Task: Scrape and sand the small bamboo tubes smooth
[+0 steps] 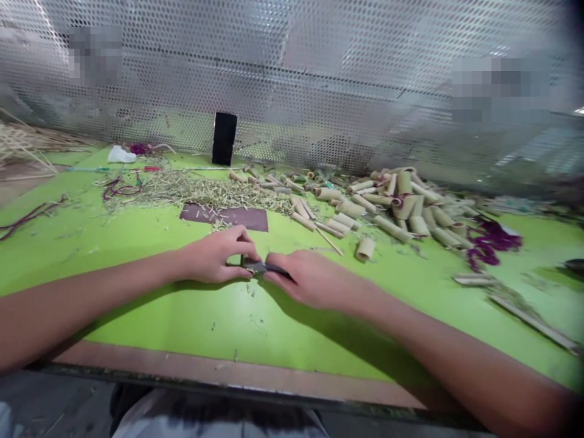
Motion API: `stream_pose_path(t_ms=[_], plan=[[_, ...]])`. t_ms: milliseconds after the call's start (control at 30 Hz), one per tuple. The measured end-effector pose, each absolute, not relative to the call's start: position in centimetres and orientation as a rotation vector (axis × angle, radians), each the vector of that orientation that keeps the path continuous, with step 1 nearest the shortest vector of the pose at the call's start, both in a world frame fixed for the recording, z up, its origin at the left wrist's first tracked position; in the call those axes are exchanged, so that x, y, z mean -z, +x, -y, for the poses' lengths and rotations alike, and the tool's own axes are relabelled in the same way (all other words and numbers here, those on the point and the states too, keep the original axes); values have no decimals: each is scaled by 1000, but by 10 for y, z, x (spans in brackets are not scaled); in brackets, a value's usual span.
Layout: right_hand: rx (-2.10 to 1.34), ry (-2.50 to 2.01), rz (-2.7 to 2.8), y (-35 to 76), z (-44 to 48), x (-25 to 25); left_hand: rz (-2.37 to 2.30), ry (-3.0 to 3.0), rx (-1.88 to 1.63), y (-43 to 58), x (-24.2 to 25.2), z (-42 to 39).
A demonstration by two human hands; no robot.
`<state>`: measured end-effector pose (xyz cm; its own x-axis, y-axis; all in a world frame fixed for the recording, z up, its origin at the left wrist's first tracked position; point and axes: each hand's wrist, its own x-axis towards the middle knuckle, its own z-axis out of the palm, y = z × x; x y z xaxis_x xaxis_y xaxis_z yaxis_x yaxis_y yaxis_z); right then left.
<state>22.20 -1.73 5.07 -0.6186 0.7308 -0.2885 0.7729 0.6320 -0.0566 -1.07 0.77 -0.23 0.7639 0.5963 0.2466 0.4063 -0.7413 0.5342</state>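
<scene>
My left hand [214, 254] and my right hand [310, 280] meet above the green tabletop [182, 316]. Between them is a small dark-bladed knife [269, 268], its handle gripped in my right hand. My left fingers pinch a thin, pale sliver, likely bamboo, against the blade, though the fingers hide most of it. Just beyond my left hand lies a dark brown rectangular mat [224, 217]. Short bamboo tube sections [351, 210] are piled to the right, beyond my right hand.
Fine bamboo shavings [196, 191] spread along the back of the table. Purple cord [493, 240] lies at right, and a black phone [224, 139] stands against a perforated metal screen [292, 61]. Long bamboo strips [533, 324] lie at front right.
</scene>
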Motion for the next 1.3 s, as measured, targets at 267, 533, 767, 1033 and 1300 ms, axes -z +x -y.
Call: stream_pose_path(t_ms=[267,533,767,1033,1300], plan=[[197,1261,-2595,223,23,-48,-902,2423,-558,-12,4,-6],[102,1407,-2528,211,15,-44,-851,2476,-599,-9,7,-9],[118,1355,-2569,214,11,-46,-797,2471,-622,-7,6,-13],[234,1289,-2636,220,8,-46,-724,2476,-608,-8,3,-11],[440,1164,-2680,232,2,-46,-662,2456,-557,-10,4,-11]])
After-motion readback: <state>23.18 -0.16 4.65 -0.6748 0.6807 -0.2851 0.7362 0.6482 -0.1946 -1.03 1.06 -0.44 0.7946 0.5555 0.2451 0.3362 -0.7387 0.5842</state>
